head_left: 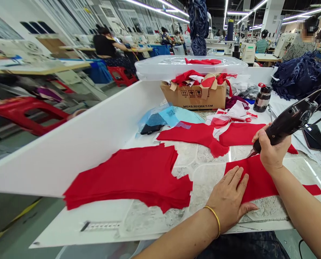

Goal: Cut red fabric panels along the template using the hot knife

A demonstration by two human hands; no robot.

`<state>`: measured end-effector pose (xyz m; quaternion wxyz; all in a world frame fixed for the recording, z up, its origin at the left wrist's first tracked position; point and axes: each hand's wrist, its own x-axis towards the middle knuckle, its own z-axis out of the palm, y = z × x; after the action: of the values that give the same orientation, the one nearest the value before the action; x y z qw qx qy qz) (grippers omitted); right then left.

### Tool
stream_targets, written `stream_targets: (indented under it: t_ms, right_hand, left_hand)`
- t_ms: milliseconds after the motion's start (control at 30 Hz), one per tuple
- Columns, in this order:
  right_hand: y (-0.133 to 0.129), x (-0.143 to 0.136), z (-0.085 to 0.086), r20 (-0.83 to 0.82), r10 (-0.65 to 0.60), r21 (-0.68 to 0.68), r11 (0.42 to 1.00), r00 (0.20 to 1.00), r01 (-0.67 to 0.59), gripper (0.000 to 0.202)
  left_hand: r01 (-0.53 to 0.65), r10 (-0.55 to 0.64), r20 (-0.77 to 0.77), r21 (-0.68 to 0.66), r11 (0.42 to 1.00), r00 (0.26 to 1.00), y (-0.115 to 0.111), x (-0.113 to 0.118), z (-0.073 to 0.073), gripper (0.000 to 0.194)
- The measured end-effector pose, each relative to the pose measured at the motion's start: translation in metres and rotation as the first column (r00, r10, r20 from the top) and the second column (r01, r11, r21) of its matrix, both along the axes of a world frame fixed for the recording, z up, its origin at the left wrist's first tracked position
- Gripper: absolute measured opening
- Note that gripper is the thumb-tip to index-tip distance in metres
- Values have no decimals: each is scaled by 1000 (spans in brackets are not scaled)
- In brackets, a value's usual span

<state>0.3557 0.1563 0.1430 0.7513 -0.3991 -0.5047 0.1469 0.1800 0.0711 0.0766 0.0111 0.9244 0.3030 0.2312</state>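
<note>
My left hand (230, 196) lies flat on a red fabric piece (260, 180) near the table's front edge, with a yellow bangle at its wrist. My right hand (275, 149) is wrapped round a black corded handheld tool (284, 120). The tool's pointed metal tip touches or hovers at the upper edge of that red piece. Left of my hands rests a stack of red fabric pieces (133, 176). Farther back lie another red piece (189, 135) and a red strip (238, 133).
A cardboard box (198, 97) of scraps, a clear plastic lid (163, 66) and a dark flask (262, 98) stand at the back. A phone (315, 137) lies at the right. A white panel (68, 144) borders the table's left. Several people sit beyond.
</note>
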Motion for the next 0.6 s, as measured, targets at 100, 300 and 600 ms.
stream_targets:
  t_ms: [100, 300, 600]
  right_hand:
    - [1, 3, 6, -40, -45, 66, 997, 998, 48, 34]
    - [4, 26, 10, -32, -82, 64, 994, 996, 84, 40]
    - [4, 32, 9, -27, -144, 31, 989, 989, 145, 39]
  left_hand:
    - [8, -8, -6, -7, 1000, 1000, 1, -1, 1, 79]
    - [9, -9, 43, 14, 1000, 999, 3, -4, 7, 71]
    - [10, -8, 80, -20, 1000, 997, 3, -6, 11, 59]
